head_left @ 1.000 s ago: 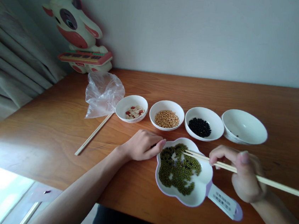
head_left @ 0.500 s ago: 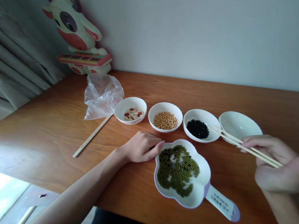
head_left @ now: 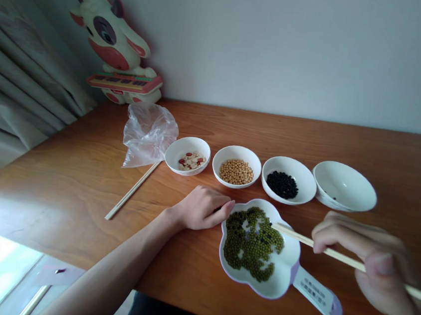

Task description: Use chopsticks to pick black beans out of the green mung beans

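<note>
My right hand (head_left: pixel 375 265) is closed around a pair of chopsticks (head_left: pixel 339 254). Their tips are over the right part of a white and purple flower-shaped dish with a handle (head_left: pixel 283 278), close to the mung beans (head_left: pixel 250 244) spread in it. A few black beans lie scattered among the green ones. On the table, my left hand (head_left: pixel 205 208) rests with curled fingers, its thumb pressed on the dish's left rim. Whether anything is between the chopstick tips is too small to tell.
Four white bowls stand in a row behind the dish: one with red and pale pieces (head_left: pixel 191 161), one with soybeans (head_left: pixel 236 171), one with black beans (head_left: pixel 282 184), and one with a small speck (head_left: pixel 346 187). Left are spare chopsticks (head_left: pixel 131 192), a plastic bag (head_left: pixel 149 133) and a cow toy (head_left: pixel 122 68).
My right hand has moved left and down with the chopsticks, from near the black-bean and rightmost bowls to over the dish. My left hand stays at the rim. The view shifted slightly.
</note>
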`<action>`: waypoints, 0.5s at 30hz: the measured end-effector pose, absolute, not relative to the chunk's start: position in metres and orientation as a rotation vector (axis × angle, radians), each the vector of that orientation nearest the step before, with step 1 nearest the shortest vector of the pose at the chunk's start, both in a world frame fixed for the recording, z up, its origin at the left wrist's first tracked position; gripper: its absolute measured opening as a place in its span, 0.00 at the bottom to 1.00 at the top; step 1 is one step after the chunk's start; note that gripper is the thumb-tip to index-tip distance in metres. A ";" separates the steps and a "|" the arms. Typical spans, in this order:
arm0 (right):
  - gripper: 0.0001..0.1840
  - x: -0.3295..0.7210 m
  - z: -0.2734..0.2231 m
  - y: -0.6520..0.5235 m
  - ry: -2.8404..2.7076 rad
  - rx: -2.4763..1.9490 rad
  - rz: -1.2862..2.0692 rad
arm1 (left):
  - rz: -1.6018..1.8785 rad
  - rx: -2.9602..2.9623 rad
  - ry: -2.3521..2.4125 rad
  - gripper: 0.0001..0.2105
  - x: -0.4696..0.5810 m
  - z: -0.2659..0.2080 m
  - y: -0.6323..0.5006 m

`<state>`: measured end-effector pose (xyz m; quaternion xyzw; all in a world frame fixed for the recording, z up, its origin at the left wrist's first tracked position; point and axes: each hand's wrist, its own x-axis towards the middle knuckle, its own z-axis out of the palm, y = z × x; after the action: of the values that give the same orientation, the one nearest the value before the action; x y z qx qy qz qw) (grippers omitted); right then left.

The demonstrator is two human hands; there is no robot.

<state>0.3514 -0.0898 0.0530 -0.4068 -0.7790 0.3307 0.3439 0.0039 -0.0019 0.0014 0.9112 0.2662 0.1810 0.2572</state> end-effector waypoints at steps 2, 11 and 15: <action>0.39 0.346 0.054 -0.091 -2.025 -1.086 0.888 | 0.490 2.469 0.720 0.20 0.004 0.001 -0.002; 0.37 0.349 0.048 -0.085 -2.163 -1.089 0.878 | 0.480 2.477 0.729 0.20 0.004 0.001 -0.001; 0.39 0.351 0.047 -0.086 -2.072 -1.108 0.908 | 0.477 2.477 0.732 0.20 0.004 0.001 -0.002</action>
<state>0.3508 -0.0862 0.0474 -0.4186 -0.7831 0.3433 0.3062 0.0042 -0.0016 0.0014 0.9120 0.2695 0.1756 0.2545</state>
